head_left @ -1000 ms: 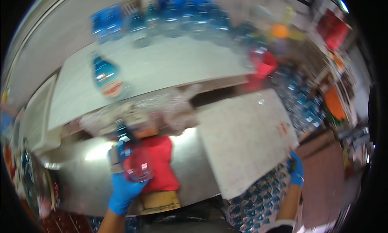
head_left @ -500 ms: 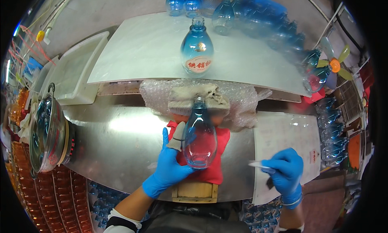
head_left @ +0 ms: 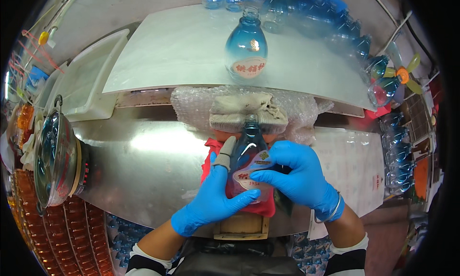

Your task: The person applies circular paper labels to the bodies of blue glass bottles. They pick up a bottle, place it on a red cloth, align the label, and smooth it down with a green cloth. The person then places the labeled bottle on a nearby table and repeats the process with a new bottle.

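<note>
A clear blue glass bottle (head_left: 251, 136) lies tilted on a red cloth (head_left: 209, 146), its neck against a folded whitish cloth pad (head_left: 247, 108). My left hand (head_left: 206, 201), in a blue glove with a fabric cover on one finger, is closed around the bottle's left side and lower end. My right hand (head_left: 306, 178), also blue-gloved, pinches a thin label film (head_left: 262, 158) at its right edge. This film, with a gold emblem and a white patch with red print, lies against the bottle's front. Under the cloth is a wooden block (head_left: 241, 226).
A labelled blue bottle (head_left: 247, 48) stands on the raised white board (head_left: 163, 51). More bottles line the back and right. Bubble wrap (head_left: 191, 106) covers the board's front edge. A metal-rimmed pot (head_left: 50, 161) and white bin (head_left: 91, 82) are left; label sheets (head_left: 352, 163) and a small fan (head_left: 402, 75) right.
My right hand has moved left from over the label sheets to the bottle, bringing the label film onto its front. My left hand keeps holding the bottle. The whole view has shifted slightly.
</note>
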